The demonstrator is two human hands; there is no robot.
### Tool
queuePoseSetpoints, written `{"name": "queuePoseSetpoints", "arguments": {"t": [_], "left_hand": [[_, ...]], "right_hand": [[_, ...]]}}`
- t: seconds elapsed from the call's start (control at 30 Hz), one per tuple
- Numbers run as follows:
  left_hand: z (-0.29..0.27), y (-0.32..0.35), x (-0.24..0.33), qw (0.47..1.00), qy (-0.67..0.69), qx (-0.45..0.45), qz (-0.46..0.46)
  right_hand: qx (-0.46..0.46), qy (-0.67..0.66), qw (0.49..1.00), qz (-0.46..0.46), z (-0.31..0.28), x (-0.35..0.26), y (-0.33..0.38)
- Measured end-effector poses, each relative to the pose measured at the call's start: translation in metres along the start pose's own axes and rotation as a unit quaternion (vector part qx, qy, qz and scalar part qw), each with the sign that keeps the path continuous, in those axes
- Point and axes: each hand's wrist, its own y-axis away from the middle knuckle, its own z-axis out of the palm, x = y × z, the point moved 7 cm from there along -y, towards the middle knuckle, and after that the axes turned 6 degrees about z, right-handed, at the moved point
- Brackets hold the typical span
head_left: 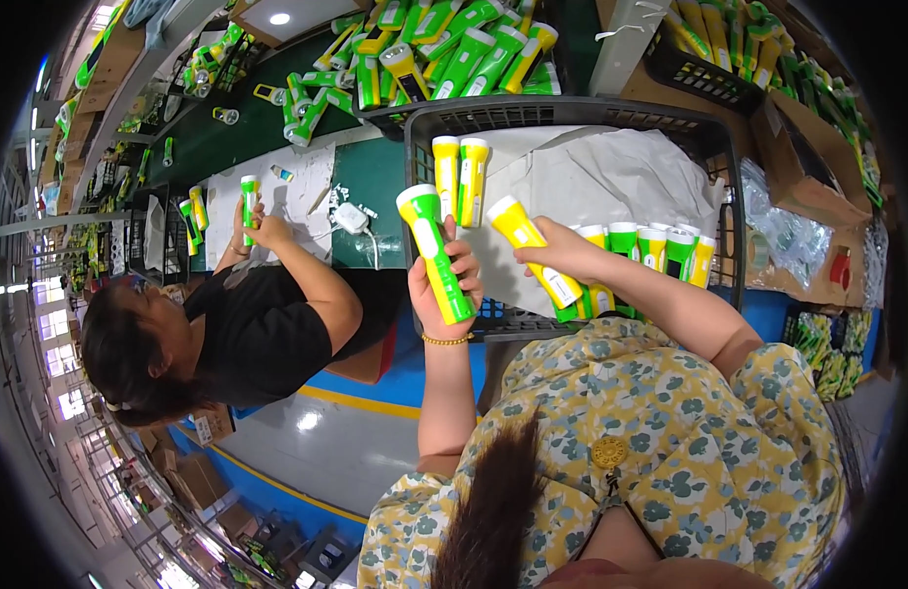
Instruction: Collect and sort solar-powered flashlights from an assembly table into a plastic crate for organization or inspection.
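Observation:
My left hand (448, 285) is wrapped round a green-and-yellow flashlight (429, 236), held upright with its white head at the top, by the near left corner of a black plastic crate (572, 110). Over the crate, my right hand (564, 251) grips a mostly yellow flashlight (514, 222). That one is tilted, its white head pointing away to the left. Two yellow flashlights (472, 182) rest side by side against the crate's left wall. More green and yellow flashlights (652, 247) are grouped along its near right side, some partly hidden by my right arm. Whitish sheeting (611, 172) lines the crate.
A large heap of flashlights (474, 54) fills a bin beyond the crate. To my left, a co-worker in black (267, 329) holds a green flashlight (250, 189) at the green bench. A white adapter with a cable (351, 218) lies between us. Cardboard boxes (817, 162) stand at right.

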Motion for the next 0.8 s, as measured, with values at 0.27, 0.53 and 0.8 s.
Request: {"name": "queuePoseSetpoints", "arguments": {"t": [0.27, 0.53, 0.8], "left_hand": [[0.015, -0.001, -0.008, 0.997, 0.056, -0.031, -0.053], [0.009, 0.001, -0.016, 0.997, -0.034, -0.025, -0.066], [0.002, -0.003, -0.011, 0.954, -0.286, 0.093, 0.014]], "right_hand": [[-0.072, -0.225, 0.969, 0.073, 0.014, -0.017, 0.024], [-0.104, -0.305, 0.946, 0.03, 0.017, -0.03, 0.035], [-0.057, -0.351, 0.933, 0.051, 0.015, -0.024, 0.033]]}}
